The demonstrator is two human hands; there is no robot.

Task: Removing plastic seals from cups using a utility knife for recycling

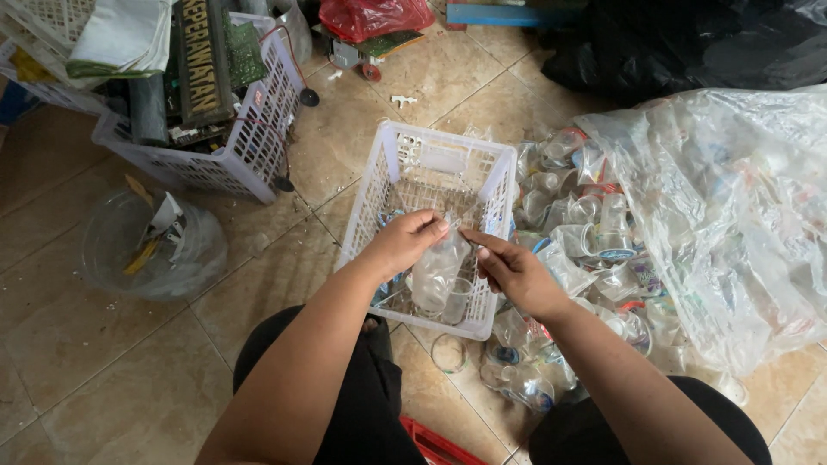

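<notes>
Left hand (405, 244) fingers pinching rim of clear plastic cup (438, 269) over white basket (448, 176), right hand (514, 274) fingers nipping its lid film; thin wall likely to crumple or slip, dropping cup onto loose cups (579, 226) on floor.

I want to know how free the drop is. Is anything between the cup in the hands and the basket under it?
Nothing visible. The left hand holds the clear cup and the right hand pinches its rim, right above the open white basket. Only other cups lie on the basket's bottom.
</notes>
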